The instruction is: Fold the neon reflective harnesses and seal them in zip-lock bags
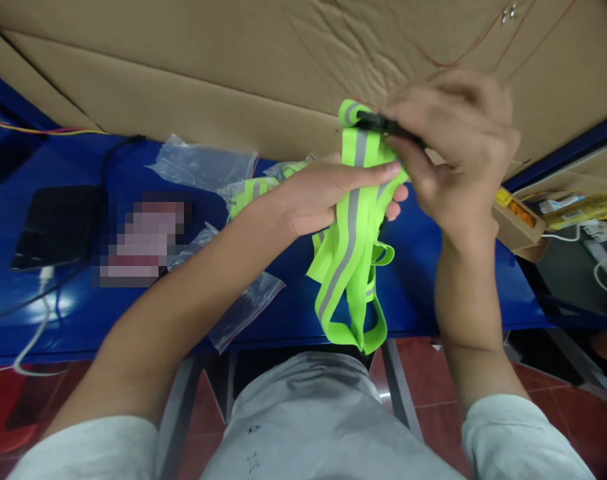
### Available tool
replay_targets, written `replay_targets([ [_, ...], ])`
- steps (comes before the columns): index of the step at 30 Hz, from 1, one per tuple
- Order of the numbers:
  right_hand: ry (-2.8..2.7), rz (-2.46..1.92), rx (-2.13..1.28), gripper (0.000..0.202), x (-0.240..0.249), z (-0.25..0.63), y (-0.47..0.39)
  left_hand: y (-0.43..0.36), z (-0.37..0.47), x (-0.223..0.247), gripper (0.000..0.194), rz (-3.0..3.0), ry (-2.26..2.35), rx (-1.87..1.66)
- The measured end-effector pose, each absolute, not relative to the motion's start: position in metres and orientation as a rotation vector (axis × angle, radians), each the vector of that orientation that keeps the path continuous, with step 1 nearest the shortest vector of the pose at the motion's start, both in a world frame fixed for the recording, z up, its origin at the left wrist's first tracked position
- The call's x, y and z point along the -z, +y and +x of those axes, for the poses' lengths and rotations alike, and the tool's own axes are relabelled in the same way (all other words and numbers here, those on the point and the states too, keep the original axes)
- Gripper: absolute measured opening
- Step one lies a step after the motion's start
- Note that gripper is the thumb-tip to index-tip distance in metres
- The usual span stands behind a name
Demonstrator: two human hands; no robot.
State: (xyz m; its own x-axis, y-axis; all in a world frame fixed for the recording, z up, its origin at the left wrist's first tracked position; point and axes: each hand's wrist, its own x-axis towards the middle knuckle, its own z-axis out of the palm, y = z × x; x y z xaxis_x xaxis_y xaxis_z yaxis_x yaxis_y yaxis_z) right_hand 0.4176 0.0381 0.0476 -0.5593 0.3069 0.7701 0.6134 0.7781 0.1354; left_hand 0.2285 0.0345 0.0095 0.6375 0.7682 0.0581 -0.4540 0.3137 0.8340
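A neon-green strap bundle with grey reflective stripes [353, 220] hangs in loops over the blue table. My left hand [333, 187] is closed around its upper part, the thumb lying across the front and fingertips showing at the right side. At the top of the bundle is a black buckle [378, 124], with a green strap loop at its left end. My right hand [453, 140], a little blurred, pinches the buckle's right side between thumb and fingers. Part of the buckle is hidden by those fingers.
Clear plastic bags [203, 165] and more green strap [253, 193] lie on the blue table [293, 307]. A black device [58, 223] with a white cable is at the left. Brown cardboard [183, 73] stands behind; an open carton [521, 223] sits at the right.
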Motion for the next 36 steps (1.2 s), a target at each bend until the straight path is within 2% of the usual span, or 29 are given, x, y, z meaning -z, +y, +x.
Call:
replay_targets([
  [4, -2.482, -0.692, 0.127, 0.046, -0.06, 0.431, 0.033, 0.039, 0.214, -0.01, 0.009, 1.096, 0.423, -0.79],
  [8, -2.617, -0.625, -0.267, 0.047, -0.07, 0.44, 0.029, 0.037, 0.209, -0.012, 0.02, 1.195, 0.404, -0.709],
  [13, -2.413, -0.752, -0.533, 0.037, -0.068, 0.433, 0.028, 0.035, 0.211, -0.015, 0.028, 1.22, 0.349, -0.735],
  [18, -2.221, -0.904, -0.843, 0.041, -0.059, 0.431, 0.037, 0.036, 0.209, -0.011, 0.022, 1.334, 0.391, -0.733],
  [20, -2.172, -0.898, -0.739, 0.038, -0.056, 0.434, 0.041, 0.037, 0.208, -0.005, 0.023, 1.342, 0.403, -0.745],
  [25, -2.006, -0.917, -0.477, 0.04, -0.053, 0.436, 0.045, 0.041, 0.214, 0.012, 0.04, 1.29, 0.384, -0.671],
  [29, -2.032, -0.939, -0.199, 0.024, -0.056, 0.425, 0.034, 0.041, 0.221, 0.009, 0.035, 1.217, 0.411, -0.766],
  [33, -2.02, -0.796, 0.223, 0.016, -0.05, 0.409, 0.026, 0.038, 0.221, -0.006, 0.019, 1.114, 0.323, -0.882],
  [36, -2.042, -0.767, 0.468, 0.024, -0.037, 0.401, 0.031, 0.035, 0.22, -0.017, 0.03, 1.104, 0.326, -0.997],
])
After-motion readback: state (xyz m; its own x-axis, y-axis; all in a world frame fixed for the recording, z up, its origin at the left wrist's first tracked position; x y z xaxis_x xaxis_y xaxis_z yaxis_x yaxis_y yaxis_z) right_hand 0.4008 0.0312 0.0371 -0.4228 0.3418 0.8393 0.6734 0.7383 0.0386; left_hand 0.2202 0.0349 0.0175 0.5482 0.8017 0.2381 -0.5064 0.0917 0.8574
